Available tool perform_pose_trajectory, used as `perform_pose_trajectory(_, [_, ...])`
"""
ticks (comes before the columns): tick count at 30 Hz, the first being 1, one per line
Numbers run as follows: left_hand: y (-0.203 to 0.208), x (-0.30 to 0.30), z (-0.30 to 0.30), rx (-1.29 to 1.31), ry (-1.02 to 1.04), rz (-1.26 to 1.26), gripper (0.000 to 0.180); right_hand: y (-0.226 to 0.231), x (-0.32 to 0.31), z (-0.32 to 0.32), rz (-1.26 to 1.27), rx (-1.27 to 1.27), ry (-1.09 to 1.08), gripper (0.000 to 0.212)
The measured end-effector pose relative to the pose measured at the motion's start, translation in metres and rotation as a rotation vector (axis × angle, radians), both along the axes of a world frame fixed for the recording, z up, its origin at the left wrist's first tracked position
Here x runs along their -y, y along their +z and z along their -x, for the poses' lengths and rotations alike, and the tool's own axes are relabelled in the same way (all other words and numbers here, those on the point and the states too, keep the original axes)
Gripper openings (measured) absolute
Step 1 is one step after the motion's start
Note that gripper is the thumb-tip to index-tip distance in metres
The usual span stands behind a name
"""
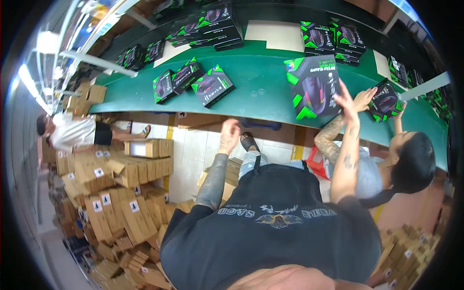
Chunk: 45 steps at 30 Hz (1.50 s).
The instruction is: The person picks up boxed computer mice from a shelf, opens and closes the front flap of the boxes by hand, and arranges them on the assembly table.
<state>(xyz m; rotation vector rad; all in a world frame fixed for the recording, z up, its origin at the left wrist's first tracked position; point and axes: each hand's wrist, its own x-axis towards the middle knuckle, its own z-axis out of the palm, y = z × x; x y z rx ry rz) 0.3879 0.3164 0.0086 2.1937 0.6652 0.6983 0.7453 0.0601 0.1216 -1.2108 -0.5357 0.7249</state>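
My right hand [345, 104] grips the right edge of a black and green gaming mouse box [314, 87], its fingers along that side. The box is held up over the green bench, its printed front with a mouse picture toward me. My left hand [229, 136] is by the bench's front edge with its fingers curled together and nothing visible in them. Beyond it, a similar mouse box [212, 86] lies on the bench, beside two more boxes [176, 83] that lie close together.
The green bench [261, 104] runs across in front of me, with stacked mouse boxes [220, 24] at its back. Close on my right, a co-worker [411, 159] handles another box [385, 100]. Brown cartons [137, 217] pile up at left, where another person [77, 131] stands.
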Motion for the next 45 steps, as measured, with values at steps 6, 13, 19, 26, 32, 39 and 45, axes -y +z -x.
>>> perform_pose_trajectory(6, [0.03,-0.164,0.033,0.029,0.286,0.082,0.026,-0.088,-0.037,-0.055,0.9,0.076,-0.12,0.069])
perform_pose_trajectory(13, [-0.015,-0.226,0.013,-0.181,0.46,1.031,0.084,-0.054,-0.043,-0.061,0.724,-0.323,0.047,0.054])
perform_pose_trajectory(19, [-0.032,-0.183,-0.041,-0.462,0.536,0.722,0.052,-0.053,-0.066,-0.037,0.87,-0.29,0.037,0.048])
perform_pose_trajectory(26, [0.0,-0.121,-0.086,-0.457,0.395,0.99,0.076,-0.078,-0.123,0.02,0.654,-0.264,0.106,0.057])
perform_pose_trajectory(32, [0.022,-0.176,-0.054,-0.792,-0.192,1.029,0.047,-0.083,-0.178,0.068,0.644,-0.065,0.054,0.067])
perform_pose_trajectory(39, [0.02,-0.396,0.046,-0.531,0.695,0.03,0.067,-0.045,-0.182,0.067,0.729,-0.262,0.059,0.066])
perform_pose_trajectory(45, [0.027,-0.458,0.04,-0.733,0.506,-0.155,0.101,-0.051,-0.178,0.076,0.748,-0.361,-0.083,0.068])
